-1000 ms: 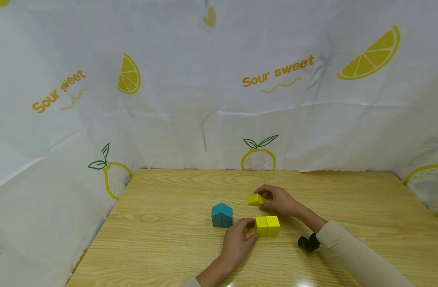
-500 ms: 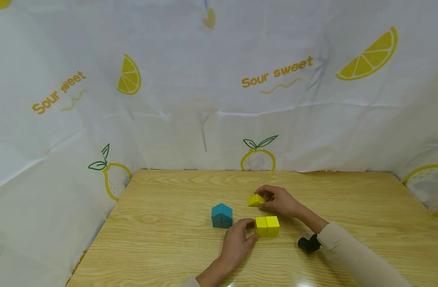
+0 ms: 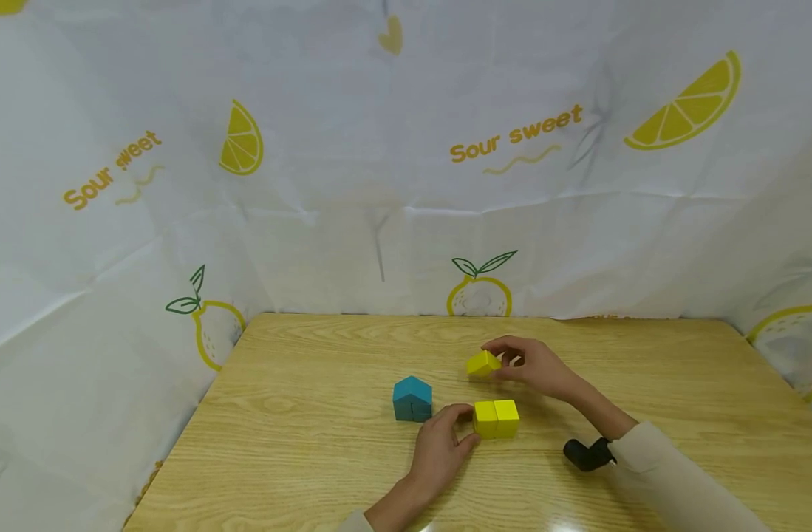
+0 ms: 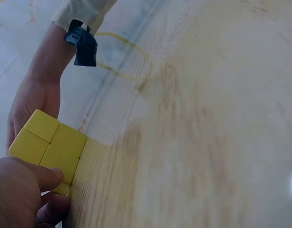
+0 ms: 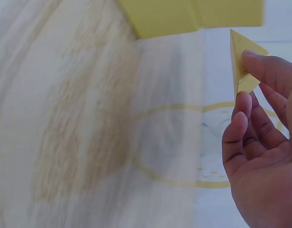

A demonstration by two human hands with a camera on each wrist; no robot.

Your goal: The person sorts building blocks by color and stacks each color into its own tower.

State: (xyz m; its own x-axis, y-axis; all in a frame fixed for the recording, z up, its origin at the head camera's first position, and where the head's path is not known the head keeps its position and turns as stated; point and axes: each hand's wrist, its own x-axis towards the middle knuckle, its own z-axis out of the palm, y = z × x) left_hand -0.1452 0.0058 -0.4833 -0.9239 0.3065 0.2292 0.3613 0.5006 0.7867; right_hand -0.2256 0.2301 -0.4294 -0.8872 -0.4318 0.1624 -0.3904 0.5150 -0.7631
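Observation:
My right hand [image 3: 535, 367] pinches a yellow triangular block [image 3: 482, 363] between thumb and fingers, tilted and just above the table. In the right wrist view the triangular block [image 5: 239, 66] shows its flat triangular face under the thumb. Nearer to me, two yellow blocks [image 3: 496, 420] stand side by side, touching. Around the left one's side my left hand [image 3: 440, 452] grips with thumb in front and fingers behind. The left wrist view shows the left thumb pressed on the yellow blocks [image 4: 60, 152].
A blue house-shaped stack [image 3: 412, 400] of blocks stands just left of the left hand. A black camera mount [image 3: 588, 454] sits at the right wrist. The wooden table [image 3: 299, 414] ends at a white lemon-print cloth [image 3: 339, 258].
My right hand has lifted the yellow triangular block off the table and shifted it slightly right, tilting it. The left hand and the two yellow blocks stay put.

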